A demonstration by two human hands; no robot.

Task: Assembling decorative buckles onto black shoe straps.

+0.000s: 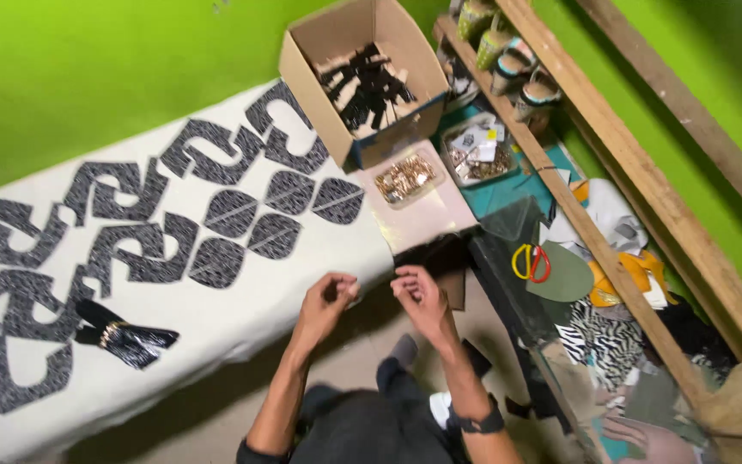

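Small piece, barely visible, pinched between left hand [326,296] and right hand [418,292], both narrowly closed, at 6 o'clock off the surface [242,318] edge. Cut black shapes [216,215] lie spread at 10 o'clock, cardboard box [362,77] at 12, within reach.

matt cardboard box [362,129] — rough wooden shelf [611,146]

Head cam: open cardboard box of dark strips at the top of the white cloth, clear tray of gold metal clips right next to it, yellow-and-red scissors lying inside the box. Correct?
Not quite. In the head view the yellow-and-red-handled scissors lie on the dark surface to the right, well apart from the open cardboard box. The rest stands: the box holds dark strips, with the clear tray of gold metal clips beside it.
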